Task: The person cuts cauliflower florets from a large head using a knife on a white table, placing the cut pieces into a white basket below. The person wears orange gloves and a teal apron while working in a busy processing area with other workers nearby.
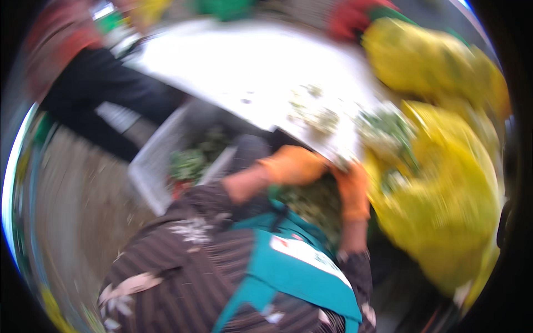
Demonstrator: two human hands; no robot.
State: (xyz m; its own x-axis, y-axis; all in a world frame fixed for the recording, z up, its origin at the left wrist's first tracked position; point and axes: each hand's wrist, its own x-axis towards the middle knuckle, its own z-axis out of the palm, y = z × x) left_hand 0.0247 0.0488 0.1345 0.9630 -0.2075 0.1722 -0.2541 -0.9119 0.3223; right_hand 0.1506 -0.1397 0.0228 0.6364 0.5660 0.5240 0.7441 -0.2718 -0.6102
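My left hand (296,165), in an orange glove, reaches to the near edge of a bright white table (233,70). Its fingertips meet my right hand (352,189), gloved in orange too. A small pale vegetable piece (342,163) shows at the fingertips, and my right hand looks closed around it. Blur hides whether my left fingers grip it as well. Just beyond my hands, whitish-green vegetable pieces (318,114) lie on the table. A leafy green bunch (385,129) sits right of them, beside a large yellow plastic bag (441,187).
A pale crate (150,166) with green leaves (189,163) stands left of my legs. Beneath my hands lie trimmings (310,204), partly hidden. A co-worker's dark-trousered leg (120,83) is at the left; a red sleeve (354,18) and another yellow bag (420,58) are at the far right.
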